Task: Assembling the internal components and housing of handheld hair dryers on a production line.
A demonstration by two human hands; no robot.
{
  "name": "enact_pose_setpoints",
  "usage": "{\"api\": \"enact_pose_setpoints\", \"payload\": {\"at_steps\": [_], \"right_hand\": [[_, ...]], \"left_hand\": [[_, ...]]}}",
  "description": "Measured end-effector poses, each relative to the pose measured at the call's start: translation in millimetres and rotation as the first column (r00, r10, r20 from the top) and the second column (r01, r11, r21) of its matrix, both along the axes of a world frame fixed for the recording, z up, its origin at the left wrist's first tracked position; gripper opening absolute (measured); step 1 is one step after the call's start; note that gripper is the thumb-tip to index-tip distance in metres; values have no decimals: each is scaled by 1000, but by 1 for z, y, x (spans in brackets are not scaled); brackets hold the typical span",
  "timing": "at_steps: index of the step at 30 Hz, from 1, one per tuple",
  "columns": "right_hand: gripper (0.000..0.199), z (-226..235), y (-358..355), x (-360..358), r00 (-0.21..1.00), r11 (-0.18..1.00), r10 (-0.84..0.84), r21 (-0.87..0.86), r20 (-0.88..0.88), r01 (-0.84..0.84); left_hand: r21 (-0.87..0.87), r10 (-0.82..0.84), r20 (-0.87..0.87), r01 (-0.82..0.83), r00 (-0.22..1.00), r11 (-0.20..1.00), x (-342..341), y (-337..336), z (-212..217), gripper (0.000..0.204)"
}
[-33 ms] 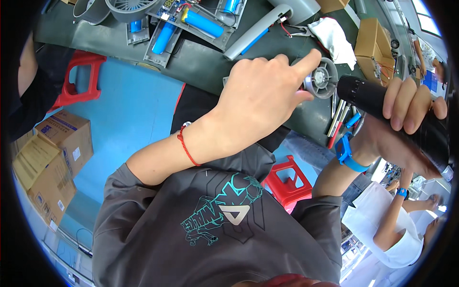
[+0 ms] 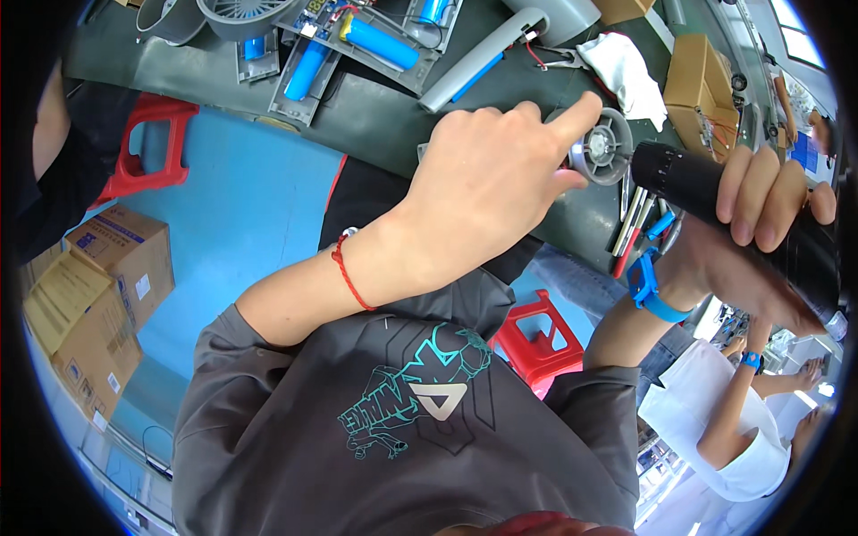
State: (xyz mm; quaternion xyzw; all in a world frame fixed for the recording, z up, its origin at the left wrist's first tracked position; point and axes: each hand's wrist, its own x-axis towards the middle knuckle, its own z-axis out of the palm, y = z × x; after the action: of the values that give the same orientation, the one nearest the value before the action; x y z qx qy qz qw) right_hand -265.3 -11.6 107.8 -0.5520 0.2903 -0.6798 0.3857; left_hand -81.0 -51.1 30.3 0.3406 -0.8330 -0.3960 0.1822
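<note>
My left hand [image 2: 487, 174] is closed over the table edge, its thumb and index finger gripping a grey round fan housing [image 2: 601, 147] with spokes around a hub. The rest of that piece is hidden behind the hand. On the right, the fingers of my right hand [image 2: 760, 196] wrap round a black power screwdriver [image 2: 675, 171]. Its front end points left at the spoked face, close to the rim. I cannot tell whether the bit touches a screw.
Grey casings with blue battery packs [image 2: 380, 43] lie at the back left, beside a grey handle tube [image 2: 483, 58]. Pliers [image 2: 563, 59], a white cloth [image 2: 626, 76], a cardboard box [image 2: 697, 94] and pens [image 2: 630, 228] surround the work. A co-worker in white [image 2: 719, 420] is at right.
</note>
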Motion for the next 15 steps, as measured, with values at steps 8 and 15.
{"api": "enact_pose_setpoints", "payload": {"at_steps": [8, 15], "right_hand": [[79, 1, 0, 4, 999, 999, -40, -10, -15, 40], [77, 1, 1, 6, 998, 998, -59, 20, -6, 59]], "left_hand": [[11, -1, -8, 1, 1000, 1000, 1, 1, 0, 57], [13, -7, -14, 7, 1000, 1000, 1, 1, 0, 56]]}}
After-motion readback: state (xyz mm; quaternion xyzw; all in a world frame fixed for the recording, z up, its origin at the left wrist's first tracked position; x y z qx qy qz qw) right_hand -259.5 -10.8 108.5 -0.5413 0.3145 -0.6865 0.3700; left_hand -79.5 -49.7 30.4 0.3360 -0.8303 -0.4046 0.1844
